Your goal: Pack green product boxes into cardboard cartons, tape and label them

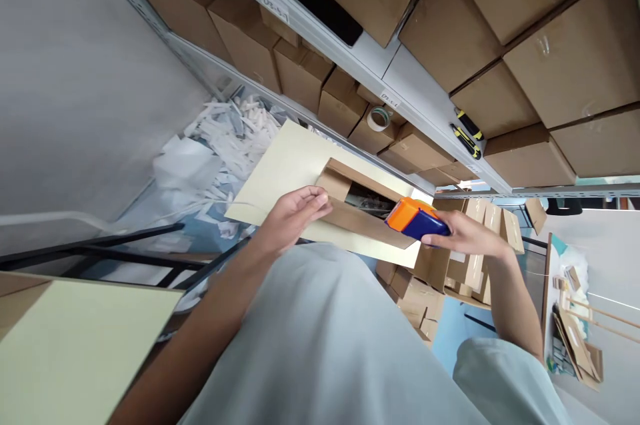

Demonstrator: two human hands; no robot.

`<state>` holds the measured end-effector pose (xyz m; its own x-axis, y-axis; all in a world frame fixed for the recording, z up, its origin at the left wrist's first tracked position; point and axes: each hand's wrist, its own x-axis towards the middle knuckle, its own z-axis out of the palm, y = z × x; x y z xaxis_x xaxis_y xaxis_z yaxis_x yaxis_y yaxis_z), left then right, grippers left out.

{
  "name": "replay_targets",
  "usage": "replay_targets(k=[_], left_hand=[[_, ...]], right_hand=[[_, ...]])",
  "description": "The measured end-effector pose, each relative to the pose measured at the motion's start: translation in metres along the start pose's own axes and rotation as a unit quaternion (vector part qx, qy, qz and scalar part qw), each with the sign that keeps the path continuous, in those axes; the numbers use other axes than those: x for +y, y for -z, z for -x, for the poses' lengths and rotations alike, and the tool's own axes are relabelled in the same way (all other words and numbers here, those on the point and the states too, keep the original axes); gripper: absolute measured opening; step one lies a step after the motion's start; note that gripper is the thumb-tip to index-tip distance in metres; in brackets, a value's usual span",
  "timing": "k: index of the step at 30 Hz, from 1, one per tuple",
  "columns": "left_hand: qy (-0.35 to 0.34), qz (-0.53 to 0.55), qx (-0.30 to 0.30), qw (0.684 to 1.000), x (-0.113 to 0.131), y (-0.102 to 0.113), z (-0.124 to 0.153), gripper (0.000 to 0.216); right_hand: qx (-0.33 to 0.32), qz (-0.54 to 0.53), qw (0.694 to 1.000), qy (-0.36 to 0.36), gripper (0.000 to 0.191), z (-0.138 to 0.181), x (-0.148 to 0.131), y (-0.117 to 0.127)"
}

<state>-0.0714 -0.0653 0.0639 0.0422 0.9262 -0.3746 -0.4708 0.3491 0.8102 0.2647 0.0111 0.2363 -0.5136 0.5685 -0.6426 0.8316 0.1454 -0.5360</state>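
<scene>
A long, narrow cardboard box (370, 220) lies with its top flaps parted on a pale yellow board (273, 168). Dark contents (367, 198) show through the gap, too unclear to name. At the box's left end is my left hand (295, 217), thumb and fingertips pinched together on the edge of the near flap. My right hand (463, 232) is wrapped around an orange and dark blue tape dispenser (417, 218), holding it over the right end of the box. Its orange end points left, towards the opening.
Metal shelving (345, 55) full of cardboard boxes runs along the far side. It bears a black phone (323, 6), two yellow-and-black box cutters (467, 135) and a tape roll (379, 119). White scraps (227, 138) are heaped left. Another yellow board (85, 352) lies lower left.
</scene>
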Motion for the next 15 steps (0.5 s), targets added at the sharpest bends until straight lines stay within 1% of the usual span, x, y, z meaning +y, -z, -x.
replay_targets(k=[3,5,7,10,12,15], left_hand=[[0.023,0.038,0.01,0.999,-0.008,-0.001,-0.007,0.056],[0.041,0.053,0.022,0.997,-0.013,0.001,-0.013,0.061],[0.055,0.065,0.034,0.996,-0.015,0.004,-0.018,0.065],[0.068,0.079,0.044,0.994,-0.016,0.01,-0.025,0.068],[0.074,0.082,0.042,0.993,-0.015,0.014,-0.028,0.068],[0.079,0.075,0.038,0.993,-0.014,0.021,-0.03,0.068]], right_hand=[[-0.093,-0.105,0.99,-0.028,0.048,-0.019,0.0,0.027],[-0.137,-0.148,0.978,-0.05,0.05,-0.035,0.003,0.037],[-0.172,-0.17,0.969,-0.056,0.052,-0.053,0.007,0.041],[-0.21,-0.191,0.958,-0.04,0.057,-0.075,0.015,0.038],[-0.214,-0.211,0.953,-0.045,0.059,-0.085,0.021,0.03],[-0.204,-0.239,0.947,-0.068,0.059,-0.093,0.03,0.015]])
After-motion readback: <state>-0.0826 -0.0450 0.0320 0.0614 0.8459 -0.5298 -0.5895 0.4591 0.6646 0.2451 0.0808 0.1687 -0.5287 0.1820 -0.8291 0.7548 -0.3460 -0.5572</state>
